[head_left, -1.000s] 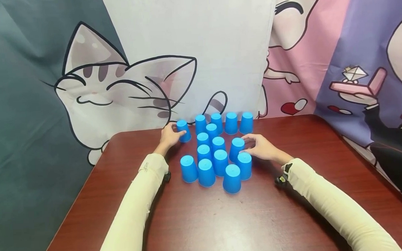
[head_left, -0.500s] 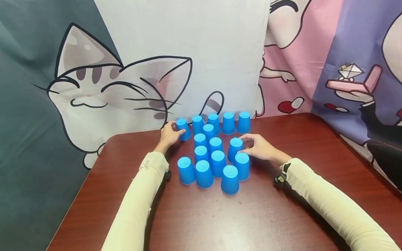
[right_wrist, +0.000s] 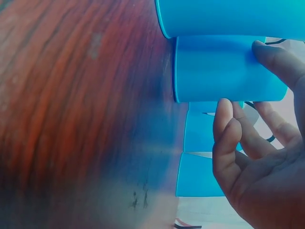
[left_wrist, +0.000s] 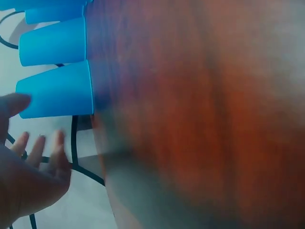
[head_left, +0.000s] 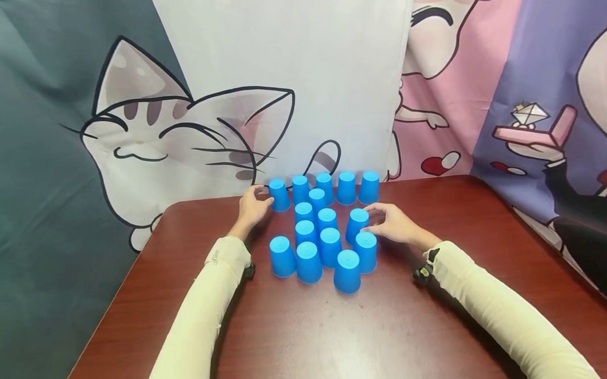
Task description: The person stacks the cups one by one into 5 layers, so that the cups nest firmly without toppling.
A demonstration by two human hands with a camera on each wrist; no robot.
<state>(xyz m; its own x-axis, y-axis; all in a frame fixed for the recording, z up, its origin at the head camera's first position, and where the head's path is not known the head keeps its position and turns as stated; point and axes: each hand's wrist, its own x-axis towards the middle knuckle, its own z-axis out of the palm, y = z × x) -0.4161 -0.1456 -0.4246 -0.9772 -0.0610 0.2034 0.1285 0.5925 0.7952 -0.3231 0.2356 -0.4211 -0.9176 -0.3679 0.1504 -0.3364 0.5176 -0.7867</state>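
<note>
Several blue plastic cups stand upside down on the table. At the back left, my left hand [head_left: 254,207] is beside the end cup of the rear row [head_left: 280,196], its fingers loosely spread. In the left wrist view the thumb lies over that cup's [left_wrist: 57,90] closed end, and the other fingers are apart from it. My right hand [head_left: 395,224] holds a cup [head_left: 355,228] at the right of the group. The right wrist view shows the thumb on one side of this cup [right_wrist: 224,69] and fingertips at the opposite side.
Behind the table [head_left: 308,334] hangs a cloth backdrop [head_left: 299,56] with cartoon drawings, close to the rear row. Other cups stand in a slanting cluster between my hands, including a front cup [head_left: 347,273] and a front left cup [head_left: 283,258].
The end cup at the back left has shifted right, closer to its neighbour in the rear row. My left hand has let go and drawn slightly left. My right hand keeps its place.
</note>
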